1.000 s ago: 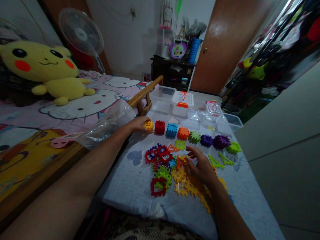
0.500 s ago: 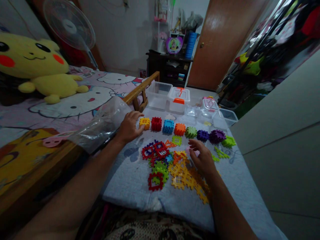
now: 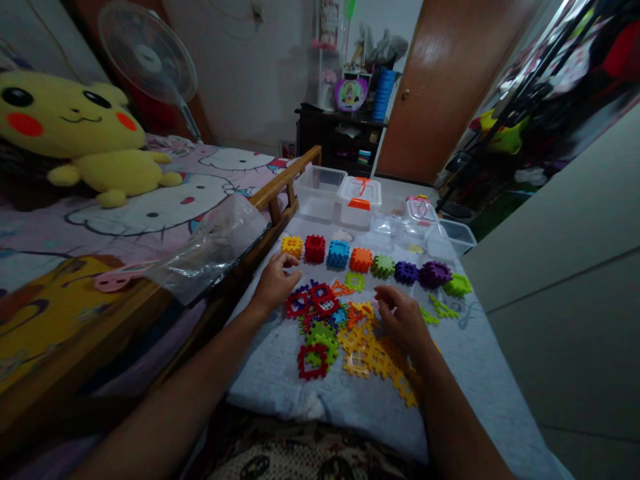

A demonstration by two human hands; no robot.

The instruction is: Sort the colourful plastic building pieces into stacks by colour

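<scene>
My left hand (image 3: 277, 281) is open with nothing in it, just in front of the yellow stack (image 3: 292, 247) of notched plastic pieces. My right hand (image 3: 401, 316) hovers with fingers apart and slightly curled, beside the loose yellow pieces (image 3: 379, 358). A row of stacks runs across the table: red (image 3: 315, 249), blue (image 3: 338, 254), orange (image 3: 361, 260), green (image 3: 383, 265), dark blue (image 3: 407, 272) and purple (image 3: 435, 274). Between my hands lies a mixed pile with red frame pieces (image 3: 324, 299) and green pieces (image 3: 321, 339). A lime square frame (image 3: 355, 281) lies behind it.
Clear plastic boxes (image 3: 320, 200) stand at the far end, one with an orange-latched lid (image 3: 364, 193). Lime pieces (image 3: 457, 285) lie at the right edge. A wooden bed rail (image 3: 280, 183) and a plastic bag (image 3: 215, 247) border the left side.
My left hand has moved back from the yellow stack, towards me and slightly right. My right hand has stayed almost in place. The stacks look unchanged.
</scene>
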